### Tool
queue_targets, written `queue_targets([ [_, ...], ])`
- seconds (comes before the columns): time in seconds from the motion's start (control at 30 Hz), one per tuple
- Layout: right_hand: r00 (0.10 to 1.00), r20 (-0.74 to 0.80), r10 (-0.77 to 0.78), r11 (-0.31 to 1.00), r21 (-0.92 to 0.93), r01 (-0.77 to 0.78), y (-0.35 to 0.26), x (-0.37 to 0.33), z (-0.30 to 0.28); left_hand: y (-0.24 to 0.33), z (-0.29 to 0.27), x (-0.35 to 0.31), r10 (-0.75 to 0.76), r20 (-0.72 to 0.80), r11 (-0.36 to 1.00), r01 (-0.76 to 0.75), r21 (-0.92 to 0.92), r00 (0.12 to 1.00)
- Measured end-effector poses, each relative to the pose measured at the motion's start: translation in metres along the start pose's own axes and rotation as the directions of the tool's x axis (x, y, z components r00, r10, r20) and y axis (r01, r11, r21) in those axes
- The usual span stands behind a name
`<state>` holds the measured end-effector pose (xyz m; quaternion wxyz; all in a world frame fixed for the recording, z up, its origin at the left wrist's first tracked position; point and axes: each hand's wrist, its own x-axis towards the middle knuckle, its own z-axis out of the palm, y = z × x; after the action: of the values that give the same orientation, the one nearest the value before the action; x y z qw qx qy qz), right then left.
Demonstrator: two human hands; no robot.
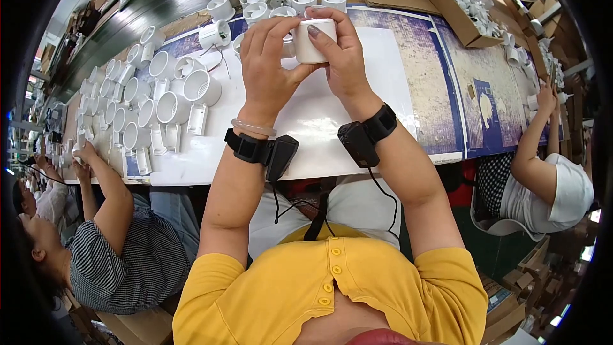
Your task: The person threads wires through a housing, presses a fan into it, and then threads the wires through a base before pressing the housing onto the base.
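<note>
Over the far part of the table I hold up a smooth white plastic housing [313,48], rounded like a short cup. My right hand [343,51] is closed on it, with the thumb across its front and the fingers around its far and right side. Against its left side, my left hand [265,54] is closed too, fingers curled over the top edge and thumb below. What lies inside the housing is hidden. Just beyond my hands stand several white round housings with fan blades [253,11], and one with wires [214,34] lies left of my left hand.
Many white cylindrical housings [172,107] with side brackets crowd the table's left. A white sheet [383,76] covers the surface under my arms. An open cardboard box [466,25] of white parts stands far right. Co-workers sit at left [115,262] and right [543,185].
</note>
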<state>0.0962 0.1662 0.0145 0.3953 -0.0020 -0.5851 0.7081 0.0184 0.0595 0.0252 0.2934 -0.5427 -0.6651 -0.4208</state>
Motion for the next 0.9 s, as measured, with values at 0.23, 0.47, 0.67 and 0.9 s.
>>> queue_targets([
  [0.23, 0.963, -0.085, 0.257, 0.778, 0.610, -0.154, -0.008, 0.006, -0.002, 0.005, 0.015, -0.018, -0.524, 0.078, 0.404, 0.329, -0.853, 0.848],
  [0.47, 0.997, -0.005, 0.075, 0.964, 0.256, -0.071, -0.012, -0.016, 0.031, 0.034, 0.014, -0.009, -0.580, 0.363, -0.235, 0.277, -0.932, 0.729],
  [0.67, 0.980, -0.191, -0.051, 0.984, 0.158, 0.082, -0.009, -0.022, 0.034, 0.050, 0.016, -0.007, -0.621, 0.261, -0.024, 0.315, -0.949, 0.739],
  [0.9, 0.980, -0.190, 0.058, 0.967, 0.255, -0.007, -0.010, -0.018, 0.027, 0.051, 0.023, -0.011, -0.659, 0.246, -0.025, 0.307, -0.951, 0.711],
])
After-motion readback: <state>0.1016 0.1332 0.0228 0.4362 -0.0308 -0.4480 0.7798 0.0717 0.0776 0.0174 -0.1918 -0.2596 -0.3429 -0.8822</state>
